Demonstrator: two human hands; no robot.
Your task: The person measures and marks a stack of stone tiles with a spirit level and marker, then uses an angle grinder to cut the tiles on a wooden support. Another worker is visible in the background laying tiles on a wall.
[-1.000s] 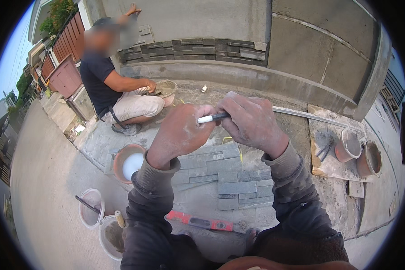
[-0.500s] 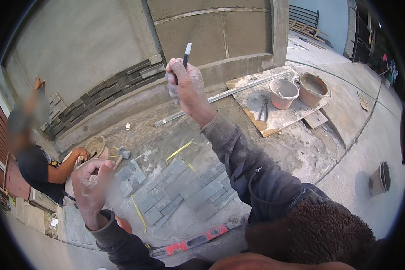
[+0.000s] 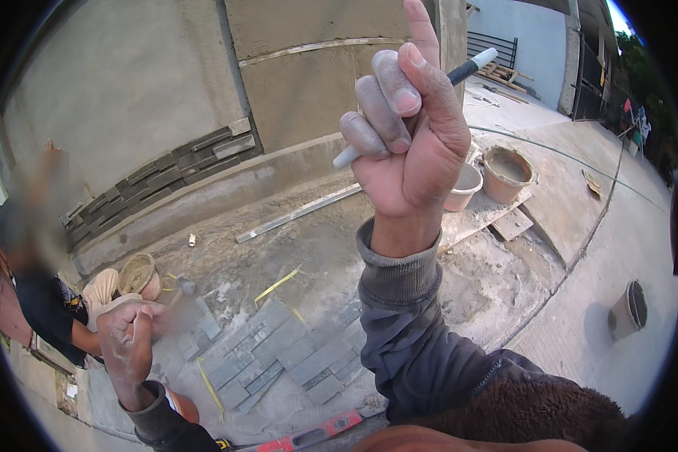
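Observation:
My right hand (image 3: 407, 135) is raised high in the middle, palm side showing and index finger pointing up. Its other fingers curl round a black marker (image 3: 463, 71) with pale ends, which sticks out on both sides of the hand. My left hand (image 3: 128, 339) is lower left, fingers curled in against the thumb. Whatever it may hold is hidden and partly blurred. Just past it, a hammer (image 3: 186, 286) lies on the ground. Grey stone tiles (image 3: 279, 350) lie in a staggered patch between my arms, with yellow straps (image 3: 279, 286) around them.
A co-worker (image 3: 49, 301) crouches at left beside a mortar bucket (image 3: 139, 275). Stone cladding (image 3: 158, 173) covers the wall's lower part. A red spirit level (image 3: 309, 437) lies near me. Buckets (image 3: 508, 173) stand on a board; another bucket (image 3: 629, 309) is far right.
My right hand has come up and right, turned its palm toward me and raised its index finger; the marker now slants sideways. The left hand's fingers have curled tighter. The view has shifted.

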